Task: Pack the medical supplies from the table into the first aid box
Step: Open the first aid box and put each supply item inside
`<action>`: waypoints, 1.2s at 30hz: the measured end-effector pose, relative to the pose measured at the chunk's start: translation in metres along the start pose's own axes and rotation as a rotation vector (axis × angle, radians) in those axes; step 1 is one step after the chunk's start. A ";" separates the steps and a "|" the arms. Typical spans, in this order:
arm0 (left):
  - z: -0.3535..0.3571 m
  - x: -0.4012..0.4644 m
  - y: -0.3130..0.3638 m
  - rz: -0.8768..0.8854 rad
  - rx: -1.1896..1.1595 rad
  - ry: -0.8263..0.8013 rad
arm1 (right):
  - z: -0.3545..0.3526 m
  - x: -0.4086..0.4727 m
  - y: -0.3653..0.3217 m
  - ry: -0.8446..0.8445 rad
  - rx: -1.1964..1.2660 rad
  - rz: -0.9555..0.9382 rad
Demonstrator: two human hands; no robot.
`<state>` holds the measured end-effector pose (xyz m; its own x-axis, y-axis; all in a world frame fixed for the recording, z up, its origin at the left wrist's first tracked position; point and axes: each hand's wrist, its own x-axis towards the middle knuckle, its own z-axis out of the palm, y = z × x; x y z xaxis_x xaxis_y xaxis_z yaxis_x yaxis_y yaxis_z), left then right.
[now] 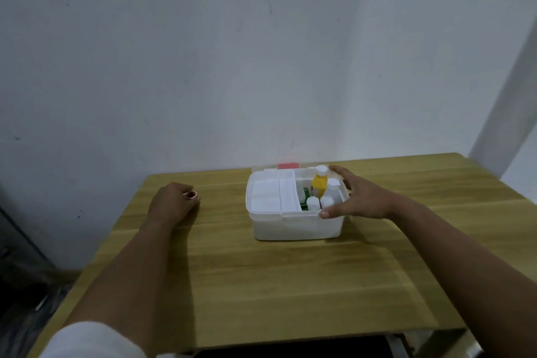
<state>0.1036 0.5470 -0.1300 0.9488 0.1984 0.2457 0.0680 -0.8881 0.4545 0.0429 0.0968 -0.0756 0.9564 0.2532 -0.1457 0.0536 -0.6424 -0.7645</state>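
Note:
A white plastic first aid box (pixel 293 225) stands open on the wooden table (pixel 261 285), near the wall. A white inner tray (pixel 271 195) fills its left half. In the right half stand a yellow bottle with a white cap (pixel 319 183), several small white bottles (pixel 329 192) and something green (pixel 305 197). My right hand (pixel 353 197) spans the box's right end, thumb on the front rim and fingers over the back rim. My left hand (pixel 171 202) rests on the table left of the box, its fingers curled with nothing in them.
A pale, stained wall rises right behind the table. Something red and white (pixel 287 166), partly hidden, lies behind the box against the wall. The table's front edge is near me; dark floor shows at the left.

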 end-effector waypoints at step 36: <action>-0.045 -0.087 0.180 0.156 -0.027 -0.329 | 0.002 -0.023 -0.025 0.021 -0.018 0.118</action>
<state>0.0198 0.3881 -0.0311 0.9959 -0.0866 0.0269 -0.0893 -0.8852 0.4565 0.0187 0.1084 -0.0539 0.9621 0.1602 -0.2207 -0.0545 -0.6801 -0.7311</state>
